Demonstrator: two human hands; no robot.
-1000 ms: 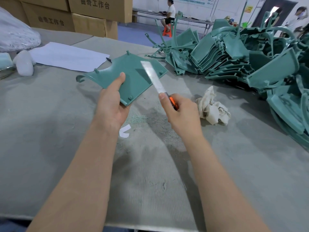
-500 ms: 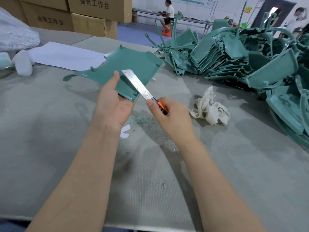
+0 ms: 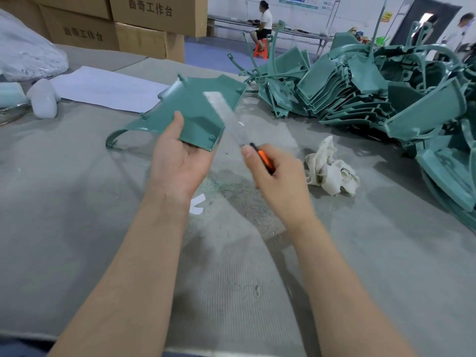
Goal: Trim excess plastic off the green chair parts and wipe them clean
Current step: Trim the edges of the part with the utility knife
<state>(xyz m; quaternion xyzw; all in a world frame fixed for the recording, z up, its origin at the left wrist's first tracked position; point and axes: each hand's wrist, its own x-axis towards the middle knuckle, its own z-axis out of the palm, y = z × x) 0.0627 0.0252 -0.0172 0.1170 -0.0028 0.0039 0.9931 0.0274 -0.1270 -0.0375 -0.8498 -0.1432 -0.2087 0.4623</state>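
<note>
Over the table (image 3: 77,228) middle, our left hand (image 3: 177,161) grips the green chair part (image 3: 195,106) by its near corner, thumb on top and fingers beneath. Our right hand (image 3: 278,181) curls round the knife (image 3: 226,117), its blurred blade crossing the part's right edge. A rag (image 3: 329,168) lies just right. A pile of green parts (image 3: 373,94) fills the far right corner.

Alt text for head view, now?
The left hand holds a flat green plastic chair part above the grey table while the right hand grips an orange-handled utility knife, blade over the part. A crumpled white rag lies to the right.
</note>
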